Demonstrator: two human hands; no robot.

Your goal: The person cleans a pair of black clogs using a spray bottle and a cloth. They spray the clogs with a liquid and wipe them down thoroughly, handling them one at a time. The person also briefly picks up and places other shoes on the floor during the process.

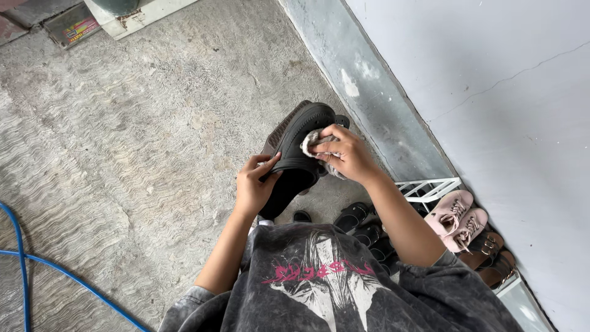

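My left hand grips a black shoe by its heel end, holding it up in front of me with the sole turned to the left. My right hand presses a crumpled grey-white cloth against the shoe's upper side near the toe. The cloth is bunched under my fingers and mostly hidden by them.
A white wire shoe rack stands by the wall on the right, holding pink sneakers and brown sandals. Black sandals lie below my right arm. A blue hose runs across the concrete floor at left.
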